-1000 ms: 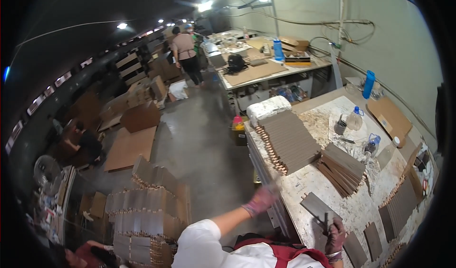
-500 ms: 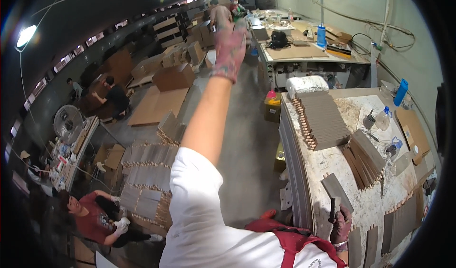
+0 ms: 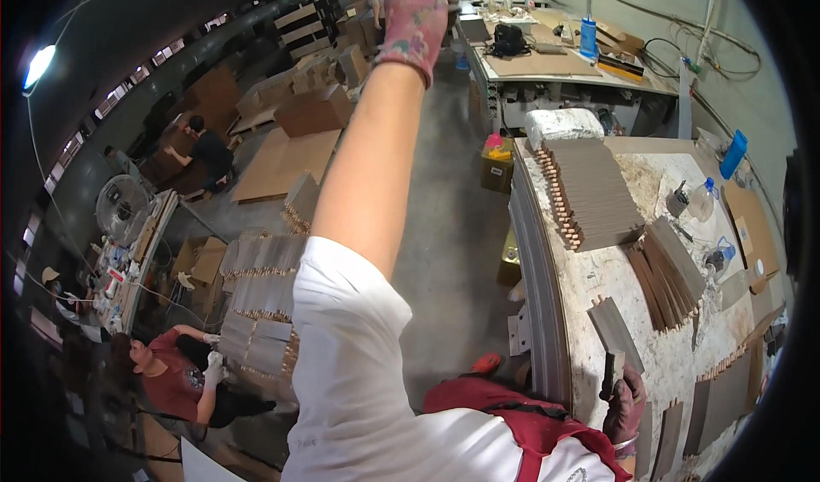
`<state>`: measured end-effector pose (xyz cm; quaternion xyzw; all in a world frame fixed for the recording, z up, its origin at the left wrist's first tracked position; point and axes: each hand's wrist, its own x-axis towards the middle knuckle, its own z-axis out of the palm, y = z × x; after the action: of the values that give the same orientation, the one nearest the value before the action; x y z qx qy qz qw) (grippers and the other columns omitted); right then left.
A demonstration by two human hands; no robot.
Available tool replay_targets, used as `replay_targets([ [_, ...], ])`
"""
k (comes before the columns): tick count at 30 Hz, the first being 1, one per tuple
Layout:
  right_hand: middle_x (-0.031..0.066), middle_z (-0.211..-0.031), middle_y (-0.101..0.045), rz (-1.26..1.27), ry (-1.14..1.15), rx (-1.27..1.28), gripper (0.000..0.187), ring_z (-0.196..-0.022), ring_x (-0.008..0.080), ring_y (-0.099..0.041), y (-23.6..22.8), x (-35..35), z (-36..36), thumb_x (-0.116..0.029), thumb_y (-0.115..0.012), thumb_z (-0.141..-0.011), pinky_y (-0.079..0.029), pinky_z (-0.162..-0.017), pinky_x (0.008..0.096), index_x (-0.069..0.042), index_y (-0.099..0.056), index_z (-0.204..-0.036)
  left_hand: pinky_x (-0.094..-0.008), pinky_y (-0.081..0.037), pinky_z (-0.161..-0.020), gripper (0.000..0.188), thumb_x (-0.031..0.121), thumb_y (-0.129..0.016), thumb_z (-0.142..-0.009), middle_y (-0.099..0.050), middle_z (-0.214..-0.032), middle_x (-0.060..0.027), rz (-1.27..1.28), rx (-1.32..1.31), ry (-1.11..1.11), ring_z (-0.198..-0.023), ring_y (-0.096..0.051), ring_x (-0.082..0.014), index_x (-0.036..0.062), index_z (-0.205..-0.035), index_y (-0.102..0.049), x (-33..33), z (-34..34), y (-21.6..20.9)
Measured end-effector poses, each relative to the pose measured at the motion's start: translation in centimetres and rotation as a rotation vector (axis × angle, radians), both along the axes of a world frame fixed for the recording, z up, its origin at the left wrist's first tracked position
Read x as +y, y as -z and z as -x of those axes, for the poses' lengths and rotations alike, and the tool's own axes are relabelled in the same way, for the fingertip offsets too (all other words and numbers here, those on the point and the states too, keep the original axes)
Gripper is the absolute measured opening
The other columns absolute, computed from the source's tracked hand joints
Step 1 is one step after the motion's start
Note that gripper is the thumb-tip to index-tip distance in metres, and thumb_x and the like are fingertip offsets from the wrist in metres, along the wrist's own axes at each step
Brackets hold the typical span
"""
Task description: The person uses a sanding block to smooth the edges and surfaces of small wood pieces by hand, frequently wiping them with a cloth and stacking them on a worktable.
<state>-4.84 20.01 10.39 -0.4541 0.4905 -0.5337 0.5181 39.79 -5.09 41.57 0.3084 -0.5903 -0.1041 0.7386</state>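
My left arm is stretched far up and forward. The left hand [image 3: 416,29], in a pink patterned glove, reaches the top edge of the picture, where its fingers are partly cut off; they look spread, with nothing seen in them. At the lower right, my right hand [image 3: 627,409], in a dark reddish glove, is closed around a small dark block-like piece with a paler top [image 3: 612,373]; its exact kind is unclear. Just beyond it, a grey strip [image 3: 613,333] lies on the worktable [image 3: 564,286]. Farther back on the table are a neat stack of grey strips [image 3: 589,196] and a fanned bundle [image 3: 668,273].
A white wrapped bundle [image 3: 564,126], bottles [image 3: 733,155] and cardboard [image 3: 752,234] lie on the table. Metal cans [image 3: 496,173] stand beside it. Left of the aisle are stacked grey boards [image 3: 260,294], a fan [image 3: 122,209] and a seated co-worker in red [image 3: 175,375].
My left hand has moved up, partly out at the top edge. The view has shifted slightly. My right hand keeps its hold on the dark piece. The seated co-worker's hands have risen.
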Motion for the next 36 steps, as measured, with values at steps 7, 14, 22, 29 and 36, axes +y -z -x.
replay_targets([
  [7, 0.0104, -0.105, -0.057, -0.083, -0.048, -0.005, 0.058, -0.087, 0.0169, -0.056, 3.0, -0.4, 1.1, -0.04, -0.058, -0.087, -0.048, -0.072, 0.0297, 0.002, -0.046, -0.126, -0.0316, -0.041, -0.074, 0.026, 0.022, -0.051, -0.09, -0.05, -0.092, -0.0119, -0.128, 0.082, 0.363, -0.085, -0.049, -0.0182, 0.0075, -0.11, -0.043, 0.6, 2.7, 7.2],
  [14, 0.0101, -0.131, -0.046, -0.291, -0.374, -0.284, 0.062, -0.111, 0.0228, -0.053, 5.8, -1.2, 1.7, -0.026, -0.059, -0.089, -0.047, -0.087, 0.0328, -0.005, -0.031, -0.139, -0.0278, -0.05, -0.067, 0.039, 0.002, -0.054, -0.084, -0.055, -0.085, -0.0062, -0.797, 0.279, 0.744, -0.074, -0.055, -0.014, 0.007, -0.122, -0.046, 9.0, 13.8, 26.6],
  [22, 0.006, -0.109, -0.058, -0.391, -0.488, -0.183, 0.058, -0.096, 0.0164, -0.057, 5.3, -1.8, -0.9, -0.027, -0.067, -0.082, -0.049, -0.078, 0.0301, -0.002, -0.043, -0.129, -0.0321, -0.047, -0.066, 0.016, 0.006, -0.056, -0.077, -0.06, -0.088, -0.0093, -0.815, -0.307, 0.596, -0.077, -0.06, -0.0204, 0.0058, -0.093, -0.053, 20.2, 15.0, 41.0],
  [29, 0.0096, -0.119, -0.055, -0.301, -0.541, -0.2, 0.059, -0.104, 0.0204, -0.056, 6.8, -1.7, -0.9, -0.024, -0.065, -0.081, -0.047, -0.087, 0.0327, 0.001, -0.042, -0.13, -0.0402, -0.047, -0.076, 0.035, 0.031, -0.058, -0.08, -0.059, -0.099, -0.017, -1.098, -0.544, 0.374, -0.087, -0.059, -0.0325, 0.0042, -0.104, -0.056, 22.5, 13.4, 37.4],
  [36, 0.0073, -0.107, -0.056, -0.354, -0.257, -0.224, 0.055, -0.102, 0.0184, -0.053, 2.3, -1.4, -2.6, -0.025, -0.068, -0.077, -0.044, -0.09, 0.0348, -0.002, -0.05, -0.123, -0.0361, -0.043, -0.091, 0.033, 0.022, -0.052, -0.082, -0.056, -0.119, -0.0151, -0.914, -0.341, 0.602, -0.105, -0.054, -0.0288, 0.0013, -0.107, -0.061, 18.3, 13.3, 37.5],
])
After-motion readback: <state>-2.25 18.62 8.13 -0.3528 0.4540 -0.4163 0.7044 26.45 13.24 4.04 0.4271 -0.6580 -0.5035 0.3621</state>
